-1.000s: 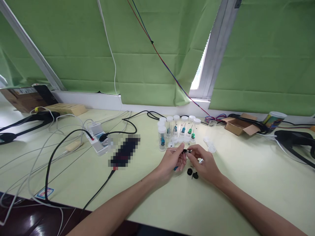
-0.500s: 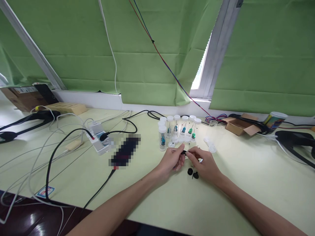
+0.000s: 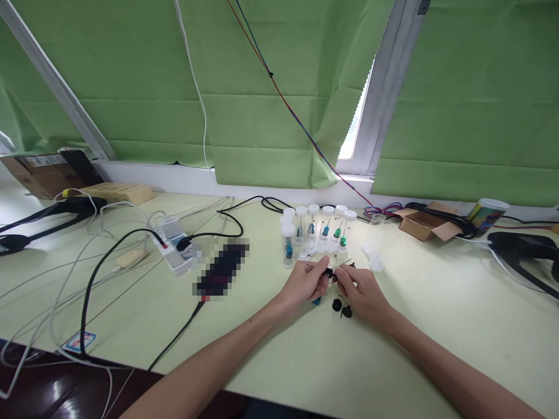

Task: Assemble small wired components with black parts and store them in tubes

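Close together above the table, my left hand (image 3: 305,282) and my right hand (image 3: 360,289) meet with bent fingers at a small black part (image 3: 329,272). Both pinch it; the fingers hide much of its shape. Under my left hand a bit of something blue (image 3: 317,301) shows. A round black piece (image 3: 336,304) and another black piece with a thin stem (image 3: 346,312) lie on the tabletop beside my right hand. Just beyond the hands stand several clear tubes (image 3: 287,247) with white caps, holding blue or green pieces on thin stems.
Loose white caps (image 3: 376,263) lie right of the tubes. At left are a power strip (image 3: 177,256), a blurred-out dark object (image 3: 222,269) and tangled cables. An open cardboard box (image 3: 421,224) and a printed canister (image 3: 487,215) stand at back right.
My fingers have shifted slightly around the black part, and the right hand has turned a little. The blue bit under my left hand has come into sight.
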The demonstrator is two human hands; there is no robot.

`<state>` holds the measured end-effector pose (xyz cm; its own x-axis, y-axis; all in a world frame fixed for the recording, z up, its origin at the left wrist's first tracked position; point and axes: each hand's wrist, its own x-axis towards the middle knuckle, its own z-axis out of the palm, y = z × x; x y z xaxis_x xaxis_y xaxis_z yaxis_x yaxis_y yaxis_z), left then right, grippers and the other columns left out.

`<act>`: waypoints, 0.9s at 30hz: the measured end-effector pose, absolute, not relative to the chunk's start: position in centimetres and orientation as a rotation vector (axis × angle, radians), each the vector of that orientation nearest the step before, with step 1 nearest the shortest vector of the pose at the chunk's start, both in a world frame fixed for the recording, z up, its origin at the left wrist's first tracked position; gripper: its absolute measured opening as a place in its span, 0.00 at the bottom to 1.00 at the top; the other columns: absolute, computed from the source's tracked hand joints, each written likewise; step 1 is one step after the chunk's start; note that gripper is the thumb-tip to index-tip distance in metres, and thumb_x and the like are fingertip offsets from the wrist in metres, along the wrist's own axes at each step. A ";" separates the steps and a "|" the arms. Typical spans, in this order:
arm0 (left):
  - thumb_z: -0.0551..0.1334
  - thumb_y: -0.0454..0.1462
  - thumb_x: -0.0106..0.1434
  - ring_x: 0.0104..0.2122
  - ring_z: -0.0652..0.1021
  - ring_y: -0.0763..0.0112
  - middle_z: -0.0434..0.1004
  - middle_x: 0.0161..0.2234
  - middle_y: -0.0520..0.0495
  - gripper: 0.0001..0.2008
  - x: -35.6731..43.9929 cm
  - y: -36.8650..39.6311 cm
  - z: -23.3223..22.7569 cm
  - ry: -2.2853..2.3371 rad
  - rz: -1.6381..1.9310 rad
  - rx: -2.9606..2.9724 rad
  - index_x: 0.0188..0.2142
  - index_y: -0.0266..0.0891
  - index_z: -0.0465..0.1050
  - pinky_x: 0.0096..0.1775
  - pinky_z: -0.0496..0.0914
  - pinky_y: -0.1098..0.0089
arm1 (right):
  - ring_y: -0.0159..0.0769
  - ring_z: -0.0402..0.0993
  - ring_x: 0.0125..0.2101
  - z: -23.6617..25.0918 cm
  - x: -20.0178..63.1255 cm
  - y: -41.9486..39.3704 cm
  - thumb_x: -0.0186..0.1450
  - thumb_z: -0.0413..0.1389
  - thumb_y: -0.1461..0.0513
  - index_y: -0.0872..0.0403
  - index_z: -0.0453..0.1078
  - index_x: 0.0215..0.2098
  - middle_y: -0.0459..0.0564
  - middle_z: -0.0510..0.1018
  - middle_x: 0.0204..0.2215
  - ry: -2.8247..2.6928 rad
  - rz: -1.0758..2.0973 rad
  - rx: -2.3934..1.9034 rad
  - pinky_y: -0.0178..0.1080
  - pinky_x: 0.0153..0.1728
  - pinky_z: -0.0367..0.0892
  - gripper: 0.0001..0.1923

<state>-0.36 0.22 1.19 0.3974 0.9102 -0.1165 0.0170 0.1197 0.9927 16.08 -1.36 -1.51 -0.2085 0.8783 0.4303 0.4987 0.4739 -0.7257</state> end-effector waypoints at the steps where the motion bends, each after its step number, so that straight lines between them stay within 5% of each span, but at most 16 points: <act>1: 0.57 0.58 0.60 0.14 0.60 0.80 0.61 0.14 0.52 0.29 -0.3 0.2 1.2 0.959 0.816 1.289 0.17 0.36 0.64 0.19 0.50 0.73 | 0.29 0.55 0.17 -1.6 16.1 -1.4 0.73 0.42 0.54 0.52 0.54 0.20 0.40 0.60 0.14 -1.860 0.563 -1.145 0.34 0.23 0.55 0.24; 14: 0.59 0.60 0.57 0.14 0.59 0.80 0.58 0.14 0.54 0.30 -0.3 0.2 1.5 0.969 0.870 1.206 0.16 0.37 0.63 0.19 0.49 0.72 | 0.30 0.59 0.17 -1.7 16.2 -1.5 0.72 0.42 0.53 0.53 0.65 0.25 0.41 0.63 0.15 -1.906 0.586 -1.155 0.34 0.23 0.58 0.21; 20: 0.58 0.59 0.58 0.14 0.59 0.80 0.61 0.14 0.53 0.29 -0.4 0.0 1.8 0.948 0.896 1.195 0.16 0.37 0.63 0.20 0.51 0.72 | 0.29 0.57 0.18 -1.4 16.1 -1.7 0.68 0.52 0.55 0.54 0.63 0.45 0.36 0.61 0.17 -1.832 0.608 -1.080 0.33 0.21 0.56 0.12; 27: 0.58 0.59 0.58 0.14 0.59 0.80 0.60 0.13 0.53 0.30 -0.3 0.0 1.5 0.960 0.884 1.201 0.15 0.37 0.62 0.21 0.50 0.71 | 0.29 0.55 0.18 -1.4 16.0 -2.0 0.68 0.51 0.57 0.53 0.62 0.43 0.35 0.58 0.16 -1.841 0.587 -1.059 0.32 0.20 0.53 0.08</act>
<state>-0.28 0.03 1.54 0.3495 0.9286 -0.1250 -0.0481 0.1510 0.9874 16.01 -1.99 -1.35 -0.2233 0.8536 0.4706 0.4239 0.5198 -0.7417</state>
